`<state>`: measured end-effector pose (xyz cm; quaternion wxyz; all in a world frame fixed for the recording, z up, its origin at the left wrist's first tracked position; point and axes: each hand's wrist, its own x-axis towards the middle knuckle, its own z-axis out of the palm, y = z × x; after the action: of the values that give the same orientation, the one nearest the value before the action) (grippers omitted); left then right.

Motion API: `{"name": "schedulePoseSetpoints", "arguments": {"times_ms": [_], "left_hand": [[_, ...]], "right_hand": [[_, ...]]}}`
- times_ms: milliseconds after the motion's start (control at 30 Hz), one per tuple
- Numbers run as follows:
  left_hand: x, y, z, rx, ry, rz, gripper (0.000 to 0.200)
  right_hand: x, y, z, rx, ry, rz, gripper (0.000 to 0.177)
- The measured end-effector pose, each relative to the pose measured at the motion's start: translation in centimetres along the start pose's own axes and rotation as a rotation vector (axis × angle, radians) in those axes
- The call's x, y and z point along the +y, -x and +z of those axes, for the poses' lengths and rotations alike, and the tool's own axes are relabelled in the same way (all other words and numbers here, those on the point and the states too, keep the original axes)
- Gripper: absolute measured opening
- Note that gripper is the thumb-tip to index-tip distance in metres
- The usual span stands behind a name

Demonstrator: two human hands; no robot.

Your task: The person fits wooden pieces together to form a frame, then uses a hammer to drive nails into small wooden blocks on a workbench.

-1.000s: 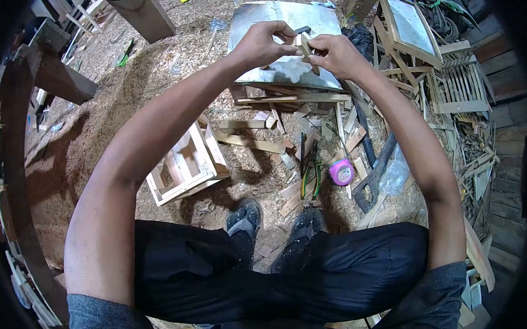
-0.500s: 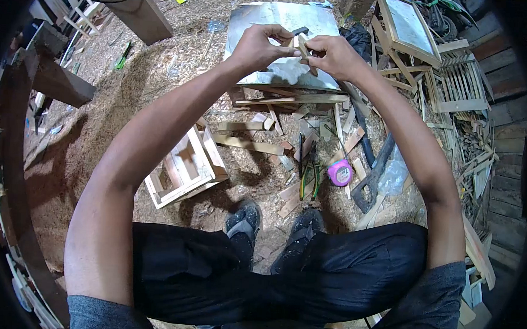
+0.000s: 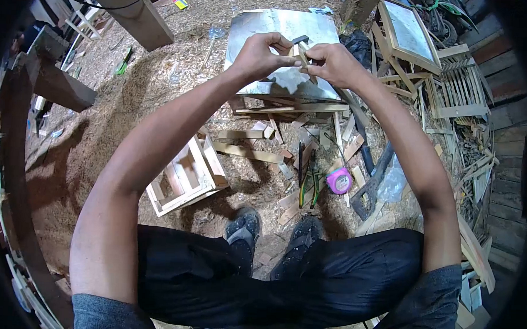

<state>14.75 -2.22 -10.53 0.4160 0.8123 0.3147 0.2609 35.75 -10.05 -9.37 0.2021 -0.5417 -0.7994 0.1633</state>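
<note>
Over the pale, worn board, both hands hold a small light wood block between their fingertips. My left hand grips it from the left, thumb and fingers closed. From the other side my right hand pinches it, hiding part of it. Just beyond the fingers shows a dark, hammer-like head; whether it lies on the board or is touched is hard to tell.
A small wooden frame box sits left of my feet. Pliers, a pink tape measure, a hand saw and wood offcuts lie on shavings. A framed panel leans at the right.
The view has shifted slightly, so the board and floor things sit a little lower. Both hands keep hold of the wood block, with little change in grip.
</note>
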Motion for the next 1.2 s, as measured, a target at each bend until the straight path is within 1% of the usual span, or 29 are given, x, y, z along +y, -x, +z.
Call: {"name": "schedulePoseSetpoints", "arguments": {"times_ms": [33, 100, 167, 200, 333, 400, 533, 600, 733, 800, 933, 1000, 1033, 1100, 1200], "left_hand": [[-0.1, 0.0, 0.0, -0.010, 0.030, -0.016, 0.040], [-0.1, 0.0, 0.0, -0.029, 0.095, -0.085, 0.040], [-0.1, 0.1, 0.0, -0.022, 0.095, -0.053, 0.040], [-0.1, 0.3, 0.0, -0.016, 0.094, -0.022, 0.041], [-0.2, 0.2, 0.1, -0.015, 0.075, -0.058, 0.041], [-0.2, 0.1, 0.1, 0.003, 0.059, -0.010, 0.041], [-0.5, -0.1, 0.1, -0.018, 0.075, -0.047, 0.041], [-0.7, -0.2, 0.2, 0.011, 0.063, 0.037, 0.040], [-0.3, 0.1, -0.2, -0.003, 0.023, 0.075, 0.041], [-0.1, 0.7, -0.3, -0.030, 0.091, -0.019, 0.042], [-0.5, 1.2, -0.3, -0.031, 0.118, -0.034, 0.044], [-0.4, 1.4, -0.3, -0.037, 0.169, -0.082, 0.044], [-0.5, 1.6, -0.3, -0.037, 0.169, -0.082, 0.044], [-0.7, 1.7, -0.2, 0.007, 0.225, -0.018, 0.042], [-1.3, 1.5, -0.2, 0.007, 0.250, 0.009, 0.041]], "right_hand": [[0.0, 0.0, 0.1, 0.043, -0.028, -0.037, 0.019], [0.1, 0.3, 0.4, 0.078, -0.008, -0.043, 0.019], [0.2, 0.4, 0.7, 0.133, 0.037, -0.072, 0.021], [0.1, 0.4, 0.7, 0.130, 0.035, -0.074, 0.021], [0.1, 0.4, 0.5, 0.121, 0.003, -0.064, 0.020], [0.1, 0.3, 0.4, 0.116, -0.003, -0.066, 0.020], [0.1, 0.1, 0.4, 0.087, 0.003, -0.051, 0.020], [0.0, 0.1, 0.3, 0.084, 0.003, -0.044, 0.020], [0.2, 0.2, 0.4, 0.080, 0.012, -0.053, 0.020], [0.1, 0.2, 0.3, 0.097, 0.013, -0.069, 0.020], [0.1, 0.2, 0.2, 0.090, 0.024, -0.058, 0.024], [0.2, 0.3, 0.2, 0.076, 0.020, -0.048, 0.026], [0.2, 0.3, 0.3, 0.075, 0.030, -0.050, 0.025], [0.1, 0.2, 0.3, 0.076, 0.040, -0.052, 0.024], [0.1, 0.3, 0.4, 0.101, 0.013, -0.064, 0.021]]}}
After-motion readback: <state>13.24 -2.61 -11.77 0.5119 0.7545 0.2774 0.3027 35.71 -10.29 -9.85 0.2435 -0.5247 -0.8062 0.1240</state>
